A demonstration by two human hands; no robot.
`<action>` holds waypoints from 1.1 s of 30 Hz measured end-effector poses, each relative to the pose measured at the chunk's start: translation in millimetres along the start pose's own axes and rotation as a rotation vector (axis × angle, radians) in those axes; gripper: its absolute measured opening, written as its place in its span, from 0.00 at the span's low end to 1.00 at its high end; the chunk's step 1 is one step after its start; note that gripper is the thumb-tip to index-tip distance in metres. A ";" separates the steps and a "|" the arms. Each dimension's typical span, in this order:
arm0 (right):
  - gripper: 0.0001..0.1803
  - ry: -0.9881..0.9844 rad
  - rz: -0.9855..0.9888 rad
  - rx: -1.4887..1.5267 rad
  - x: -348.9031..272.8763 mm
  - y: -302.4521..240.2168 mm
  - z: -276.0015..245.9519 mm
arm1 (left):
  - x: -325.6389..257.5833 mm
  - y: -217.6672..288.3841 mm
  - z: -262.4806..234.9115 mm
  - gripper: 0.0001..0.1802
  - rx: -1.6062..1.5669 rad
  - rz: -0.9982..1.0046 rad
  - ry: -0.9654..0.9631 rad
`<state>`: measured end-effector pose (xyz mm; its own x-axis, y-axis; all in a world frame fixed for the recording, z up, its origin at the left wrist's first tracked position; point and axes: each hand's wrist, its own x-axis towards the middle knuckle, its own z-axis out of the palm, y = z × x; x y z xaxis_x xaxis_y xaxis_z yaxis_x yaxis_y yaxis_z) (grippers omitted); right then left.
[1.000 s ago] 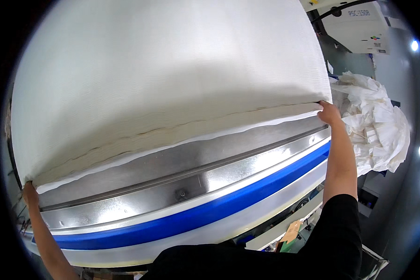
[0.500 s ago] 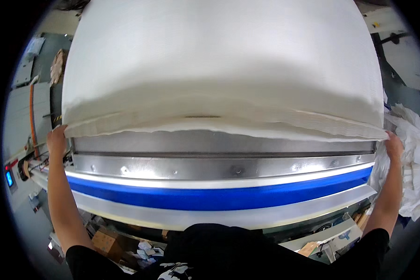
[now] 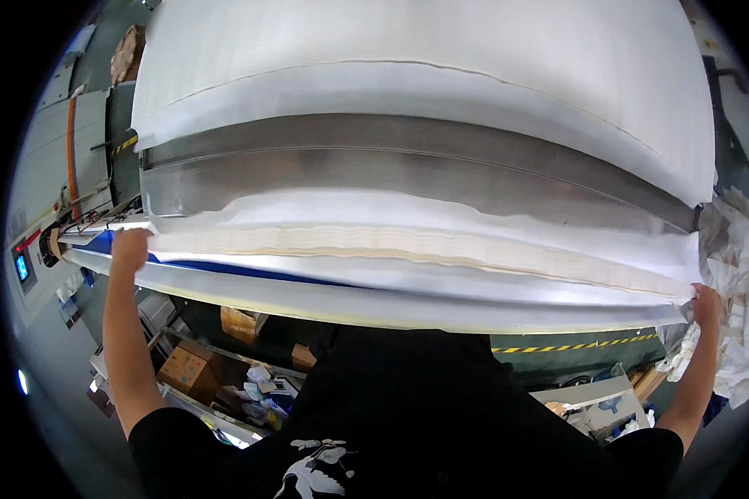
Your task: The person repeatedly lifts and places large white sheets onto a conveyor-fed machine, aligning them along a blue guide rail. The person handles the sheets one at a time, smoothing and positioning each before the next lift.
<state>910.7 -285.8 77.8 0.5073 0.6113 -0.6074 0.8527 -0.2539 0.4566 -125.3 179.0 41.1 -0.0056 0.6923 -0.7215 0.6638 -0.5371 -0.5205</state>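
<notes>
A long strip of white layered cloth-like sheeting (image 3: 408,248) stretches across the width of the machine, its cream, many-layered edge facing up. My left hand (image 3: 131,249) is closed on its left end, and my right hand (image 3: 706,304) pinches its right end. Under and behind the strip runs a grey metal plate (image 3: 391,170). Beyond that lies a wide white sheet (image 3: 441,37), its near edge cut along a curve and apart from the strip. Part of a blue band (image 3: 225,273) shows below the strip at the left; the rest is covered.
A pale front rail (image 3: 291,295) curves between the strip and my body. Crumpled white sheeting (image 3: 736,308) hangs at the right. Below the rail are cardboard boxes (image 3: 193,373) and a yellow-black floor stripe (image 3: 574,343). A small lit screen (image 3: 22,264) stands at far left.
Both hands have moved nearer my body, bringing the strip over the metal plate and most of the blue band. A gap now separates it from the wide sheet, baring more metal.
</notes>
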 end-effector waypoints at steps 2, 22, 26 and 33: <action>0.16 -0.057 -0.069 -0.045 -7.1 -9.6 14.5 | -2.6 11.2 27.2 0.14 0.096 0.054 -0.080; 0.07 -0.195 -0.100 -0.210 -6.3 -36.0 108.7 | 23.3 10.0 52.5 0.12 -0.046 -0.521 -0.153; 0.09 -0.297 -0.157 -0.278 2.9 -27.2 134.5 | 12.7 3.9 30.7 0.14 -0.190 -0.611 -0.020; 0.18 -0.273 -0.093 0.007 -31.8 23.1 150.2 | 36.9 107.6 32.4 0.17 -0.636 -0.305 0.289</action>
<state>933.0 -423.7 10.0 0.4409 0.4081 -0.7994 0.8975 -0.2123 0.3866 -78.3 131.2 -56.3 -0.1200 0.9114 -0.3936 0.9678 0.0190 -0.2510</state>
